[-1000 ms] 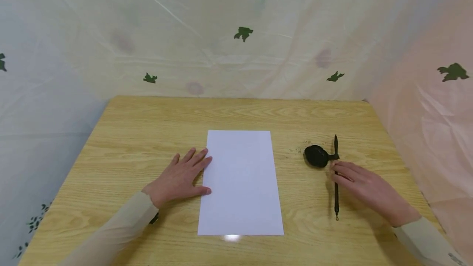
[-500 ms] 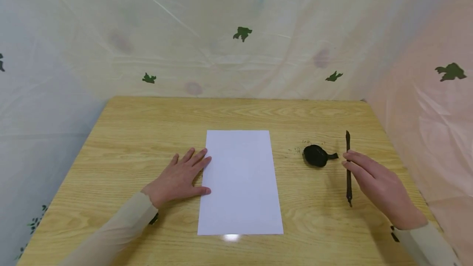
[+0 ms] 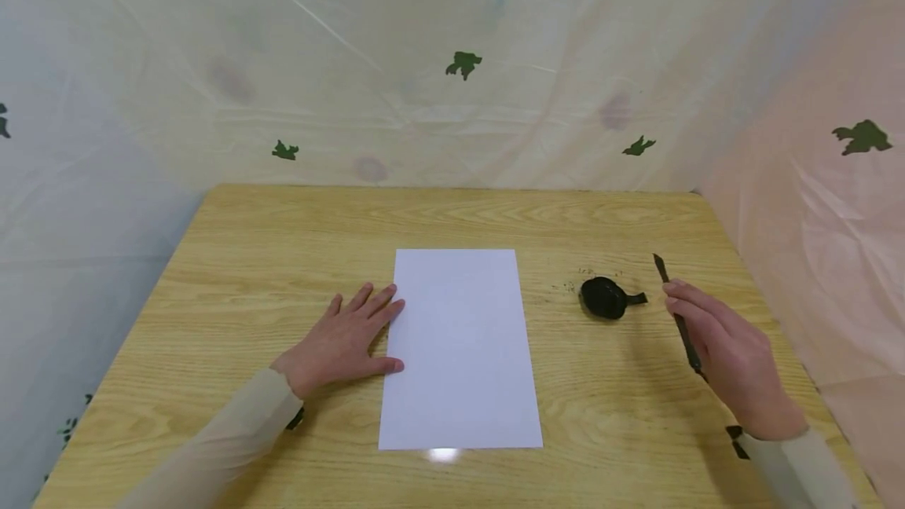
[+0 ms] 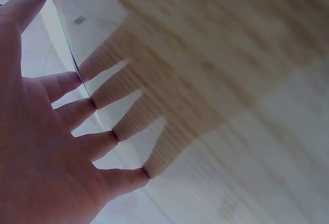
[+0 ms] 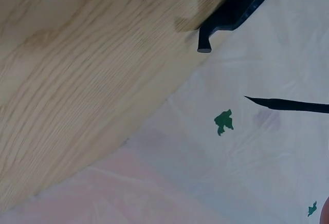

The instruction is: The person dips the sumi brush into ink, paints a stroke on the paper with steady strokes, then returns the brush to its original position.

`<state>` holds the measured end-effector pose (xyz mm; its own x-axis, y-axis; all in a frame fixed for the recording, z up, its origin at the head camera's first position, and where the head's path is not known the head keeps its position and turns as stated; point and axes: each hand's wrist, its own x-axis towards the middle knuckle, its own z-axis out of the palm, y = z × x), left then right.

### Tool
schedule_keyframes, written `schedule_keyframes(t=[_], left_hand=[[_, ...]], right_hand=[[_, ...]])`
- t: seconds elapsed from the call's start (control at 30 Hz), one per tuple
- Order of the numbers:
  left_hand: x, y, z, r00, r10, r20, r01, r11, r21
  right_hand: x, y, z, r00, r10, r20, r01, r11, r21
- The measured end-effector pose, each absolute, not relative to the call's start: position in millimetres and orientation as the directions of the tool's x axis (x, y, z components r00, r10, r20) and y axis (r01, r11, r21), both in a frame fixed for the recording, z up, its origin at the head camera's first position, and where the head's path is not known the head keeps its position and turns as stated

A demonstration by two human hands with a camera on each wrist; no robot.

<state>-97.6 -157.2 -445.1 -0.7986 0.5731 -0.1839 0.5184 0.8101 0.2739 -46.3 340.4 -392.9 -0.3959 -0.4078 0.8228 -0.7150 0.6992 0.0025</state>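
A white sheet of paper [image 3: 463,352] lies in the middle of the wooden table. Spread out flat, my left hand [image 3: 338,350] has its thumb and fingertips at the sheet's left edge; the left wrist view shows its fingertips [image 4: 134,178] down on the glossy surface. My right hand [image 3: 735,360] pinches a dark, slim calligraphy brush [image 3: 683,330], held slanting above the table with its pointed tip up and away from me. In the right wrist view the brush [image 5: 298,106] shows its pointed bristles. Left of this hand sits a small black dish [image 3: 603,298] with a short handle.
Dark specks [image 3: 569,287] mark the wood beside the dish. Behind the table [image 3: 297,226] hangs a pale curtain [image 3: 396,85] with green bird shapes, and a pinkish one [image 3: 834,258] borders the right side. A bright light reflection [image 3: 444,455] shows at the paper's near edge.
My right hand has lifted the brush off the dish's handle, moved right, then tilted it so its tail swings toward the palm. My left hand, the paper and the dish keep their places.
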Motion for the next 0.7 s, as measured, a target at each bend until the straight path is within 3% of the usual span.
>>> schedule_keyframes(t=[0.27, 0.7], left_hand=[[-97.5, -157.0, -444.7, -0.799, 0.574, -0.183, 0.519, 0.81, 0.274], [-98.3, -156.7, -446.0, -0.799, 0.572, -0.186, 0.519, 0.812, 0.268]], right_hand=[[-54.6, 328.2, -395.4, -0.315, -0.235, 0.92, -0.727, 0.683, -0.074], [-62.5, 318.5, -395.0, -0.324, -0.13, 0.937, -0.646, 0.754, -0.119]])
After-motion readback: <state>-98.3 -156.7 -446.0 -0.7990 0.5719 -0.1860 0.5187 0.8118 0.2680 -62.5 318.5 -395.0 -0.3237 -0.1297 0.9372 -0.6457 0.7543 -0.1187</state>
